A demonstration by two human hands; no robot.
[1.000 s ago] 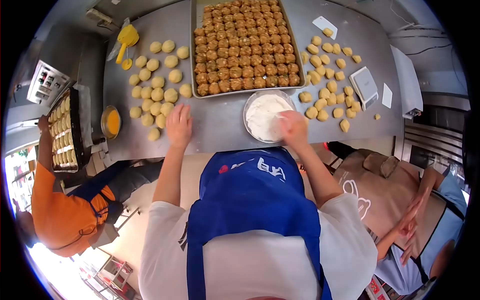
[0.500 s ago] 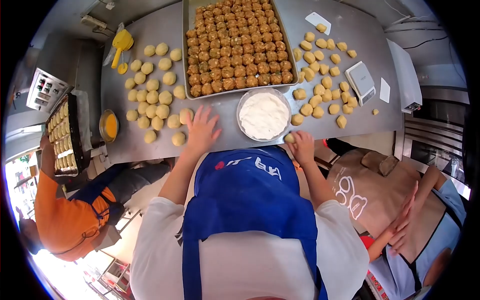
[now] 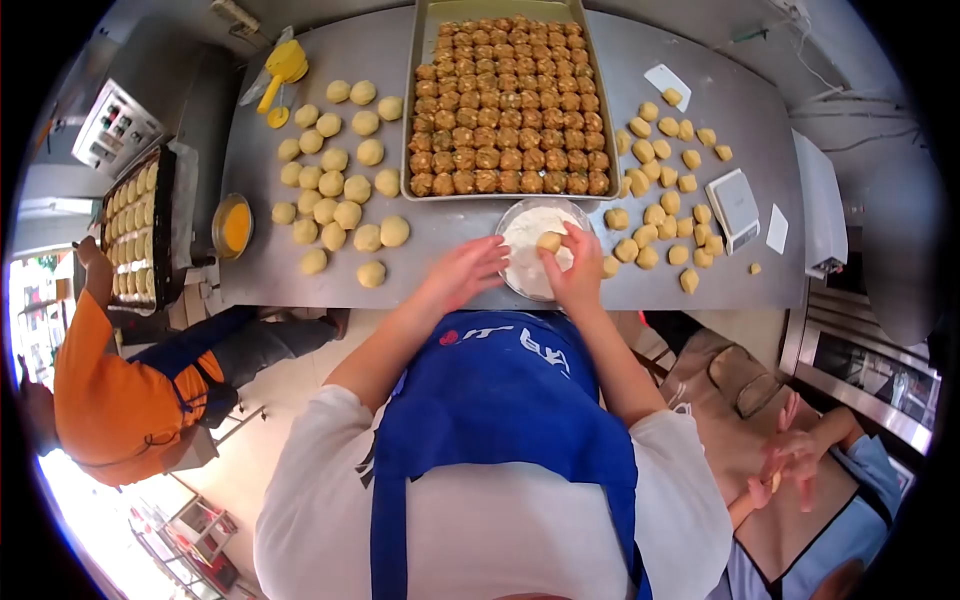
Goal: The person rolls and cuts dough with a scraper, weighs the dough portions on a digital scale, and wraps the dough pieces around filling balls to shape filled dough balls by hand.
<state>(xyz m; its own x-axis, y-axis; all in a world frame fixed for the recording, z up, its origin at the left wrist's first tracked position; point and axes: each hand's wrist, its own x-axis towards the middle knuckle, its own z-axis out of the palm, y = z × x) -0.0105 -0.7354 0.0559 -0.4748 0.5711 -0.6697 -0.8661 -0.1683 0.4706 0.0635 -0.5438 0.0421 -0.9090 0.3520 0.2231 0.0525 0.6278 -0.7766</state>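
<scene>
Over a bowl of white flour (image 3: pixel 525 225), my right hand (image 3: pixel 574 268) pinches a small piece of pale yellow dough (image 3: pixel 548 242). My left hand (image 3: pixel 465 272) is beside the bowl's left rim, fingers apart and nothing in them. Round dough balls (image 3: pixel 347 215) lie in a loose group to the left. Smaller, rougher dough pieces (image 3: pixel 645 235) are scattered to the right. Just behind the bowl stands a large metal tray (image 3: pixel 405 170) packed with rows of brown filling balls (image 3: pixel 510 118).
A white kitchen scale (image 3: pixel 734 205) and white scrapers (image 3: pixel 667 82) sit on the right of the metal table (image 3: pixel 430 222). To the left are a bowl of yellow liquid (image 3: pixel 236 228) and a yellow scoop (image 3: pixel 287 62). Co-workers stand on both sides, one holding a baking tray (image 3: pixel 160 250).
My right hand has carried the dough piece from the table's front edge up over the flour bowl. My left hand has left the dough balls and moved right, toward the bowl.
</scene>
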